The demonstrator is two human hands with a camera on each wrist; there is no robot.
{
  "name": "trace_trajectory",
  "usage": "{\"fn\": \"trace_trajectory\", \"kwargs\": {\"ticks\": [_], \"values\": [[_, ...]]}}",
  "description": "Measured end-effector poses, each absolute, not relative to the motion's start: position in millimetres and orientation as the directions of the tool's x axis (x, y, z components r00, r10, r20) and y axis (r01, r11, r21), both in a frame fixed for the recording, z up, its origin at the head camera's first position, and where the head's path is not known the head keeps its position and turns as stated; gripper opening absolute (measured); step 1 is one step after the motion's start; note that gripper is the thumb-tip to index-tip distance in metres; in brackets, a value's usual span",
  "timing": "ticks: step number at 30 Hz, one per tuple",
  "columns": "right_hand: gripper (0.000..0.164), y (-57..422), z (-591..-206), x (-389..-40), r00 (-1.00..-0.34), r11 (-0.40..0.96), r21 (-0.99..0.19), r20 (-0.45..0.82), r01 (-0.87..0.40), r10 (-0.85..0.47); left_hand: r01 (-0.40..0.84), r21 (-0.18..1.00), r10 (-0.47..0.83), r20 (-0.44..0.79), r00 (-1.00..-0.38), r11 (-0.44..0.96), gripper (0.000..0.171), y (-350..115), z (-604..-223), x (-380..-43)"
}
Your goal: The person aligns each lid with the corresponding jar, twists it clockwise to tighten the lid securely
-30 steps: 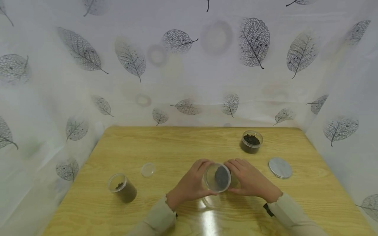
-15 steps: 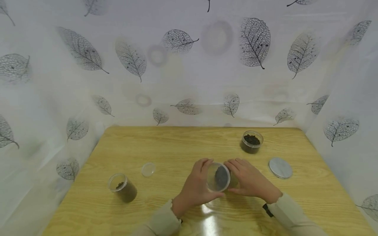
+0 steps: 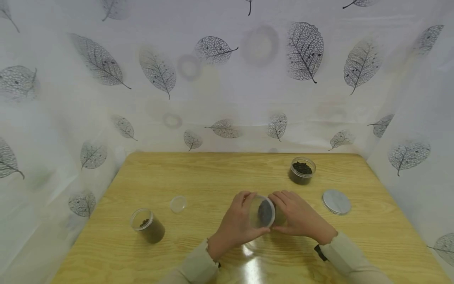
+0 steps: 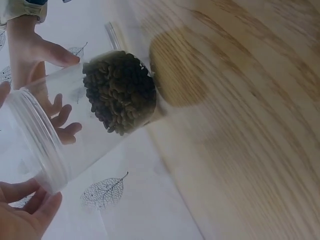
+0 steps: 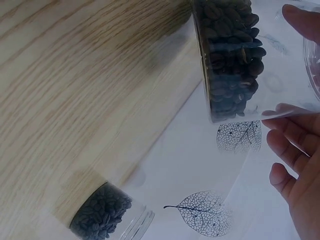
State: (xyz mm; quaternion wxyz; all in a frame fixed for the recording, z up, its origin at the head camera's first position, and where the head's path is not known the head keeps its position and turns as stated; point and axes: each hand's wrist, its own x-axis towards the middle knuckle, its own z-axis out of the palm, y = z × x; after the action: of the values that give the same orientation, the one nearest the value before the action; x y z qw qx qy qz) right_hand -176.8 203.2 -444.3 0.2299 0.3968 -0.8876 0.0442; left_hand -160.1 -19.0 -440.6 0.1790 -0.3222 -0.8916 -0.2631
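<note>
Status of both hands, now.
Left hand: holding the jar at its rim.
Right hand: holding the same jar.

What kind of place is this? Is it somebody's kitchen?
I can't tell if it's a kitchen. It looks like a small work corner, probably indoors: a wooden table with leaf-print sheeting on three sides, and clear jars of dark beans on top.
</note>
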Motion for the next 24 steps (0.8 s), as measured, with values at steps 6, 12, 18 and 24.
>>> {"fn": "trace_trajectory", "kwargs": {"ticks": [6,12,18,24], "values": [[0.091,203,-443,-178,-0.576,0.670,0.107,0.424,-0.734,-0.699,0.716,0.336,0.522,0.509,-0.685,0.612,0.096,-24,-443,-166],[0.091,203,-442,-179,-0.579,0.666,0.111,0.403,-0.738,-0.709,0.769,0.301,0.576,0.524,-0.628,0.564,0.098,-28,-446,-173],[0.090,202,-442,-179,-0.583,0.667,0.114,0.394,-0.736,-0.710,0.784,0.324,0.599,0.513,-0.615,0.529,0.097,-33,-444,-176],[0.088,201,-441,-179,-0.583,0.667,0.116,0.391,-0.736,-0.712,0.783,0.319,0.614,0.491,-0.618,0.534,0.097,-34,-444,-177]]}}
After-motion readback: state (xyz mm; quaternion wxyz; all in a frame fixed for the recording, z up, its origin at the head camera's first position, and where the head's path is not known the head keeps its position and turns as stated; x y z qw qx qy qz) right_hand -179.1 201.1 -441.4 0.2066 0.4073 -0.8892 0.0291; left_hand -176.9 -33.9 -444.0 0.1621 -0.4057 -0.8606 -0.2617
